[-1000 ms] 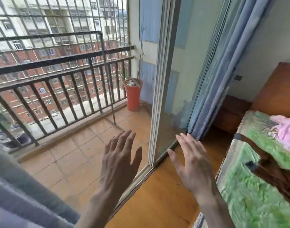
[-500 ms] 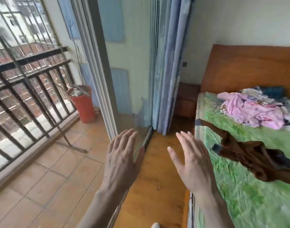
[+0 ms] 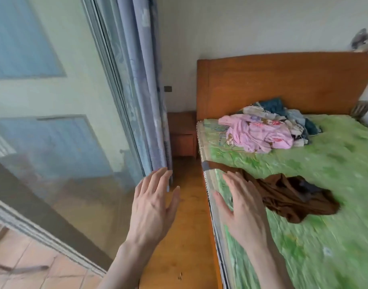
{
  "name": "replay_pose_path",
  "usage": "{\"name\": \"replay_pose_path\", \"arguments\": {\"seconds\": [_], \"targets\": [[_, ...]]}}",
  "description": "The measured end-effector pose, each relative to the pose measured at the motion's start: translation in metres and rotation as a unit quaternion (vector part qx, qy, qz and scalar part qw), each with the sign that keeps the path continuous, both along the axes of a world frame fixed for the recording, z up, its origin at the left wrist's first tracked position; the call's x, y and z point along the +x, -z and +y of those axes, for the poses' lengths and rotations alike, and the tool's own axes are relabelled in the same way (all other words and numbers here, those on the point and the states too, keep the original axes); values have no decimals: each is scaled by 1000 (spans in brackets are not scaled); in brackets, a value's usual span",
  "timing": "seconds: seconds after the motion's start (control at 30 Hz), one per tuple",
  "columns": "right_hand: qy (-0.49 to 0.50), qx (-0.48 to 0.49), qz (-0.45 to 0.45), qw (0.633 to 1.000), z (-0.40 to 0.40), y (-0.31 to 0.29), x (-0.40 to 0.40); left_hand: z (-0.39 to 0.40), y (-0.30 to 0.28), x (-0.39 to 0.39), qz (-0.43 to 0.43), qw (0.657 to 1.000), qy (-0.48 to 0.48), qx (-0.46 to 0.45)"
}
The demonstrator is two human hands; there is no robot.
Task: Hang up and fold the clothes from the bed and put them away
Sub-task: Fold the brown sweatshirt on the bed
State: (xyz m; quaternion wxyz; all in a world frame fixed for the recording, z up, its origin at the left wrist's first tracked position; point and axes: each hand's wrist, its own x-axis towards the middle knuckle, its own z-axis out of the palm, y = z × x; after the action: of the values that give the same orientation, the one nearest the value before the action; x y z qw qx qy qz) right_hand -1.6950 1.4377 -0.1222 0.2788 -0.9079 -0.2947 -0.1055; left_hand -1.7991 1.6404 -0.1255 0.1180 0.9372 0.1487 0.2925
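A bed with a green patterned cover [image 3: 325, 205] fills the right side. A brown garment [image 3: 293, 195] lies spread near its left edge, one sleeve reaching the bed's edge. Further back, by the wooden headboard [image 3: 283, 84], sits a pile of clothes [image 3: 268, 128] with a pink piece on top and blue and pale ones behind. My left hand [image 3: 154, 207] is raised over the wooden floor, fingers straight, holding nothing. My right hand [image 3: 243, 207] is raised over the bed's left edge, just left of the brown garment, fingers straight and empty.
A glass sliding door [image 3: 54, 132] and blue curtain [image 3: 145, 101] stand on the left, with balcony tiles [image 3: 22, 268] beyond. A small wooden nightstand [image 3: 183, 134] sits between curtain and bed. A narrow strip of wooden floor [image 3: 185, 236] runs alongside the bed.
The view has swung right from the balcony railing to the bed. Both hands stay raised and empty; the brown garment and clothes pile have come fully into view.
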Motion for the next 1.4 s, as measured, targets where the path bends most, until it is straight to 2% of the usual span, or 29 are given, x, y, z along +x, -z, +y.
{"name": "replay_pose_path", "arguments": {"seconds": [0.2,0.4,0.63,0.83,1.07,1.4], "targets": [[92,-28,26,995,16,14,63,25,22,107,21,993,115,-6],[200,-37,42,978,58,16,133,62,21,221,4,971,238,0],[323,-9,8,946,94,9,186,89,20,327,-13,946,323,-11],[413,-20,43,909,73,18,207,62,27,393,-5,905,425,-21],[500,-6,95,860,34,53,251,10,61,475,26,868,495,-28],[566,77,133,810,-35,97,361,-60,108,599,58,843,535,-22]]}}
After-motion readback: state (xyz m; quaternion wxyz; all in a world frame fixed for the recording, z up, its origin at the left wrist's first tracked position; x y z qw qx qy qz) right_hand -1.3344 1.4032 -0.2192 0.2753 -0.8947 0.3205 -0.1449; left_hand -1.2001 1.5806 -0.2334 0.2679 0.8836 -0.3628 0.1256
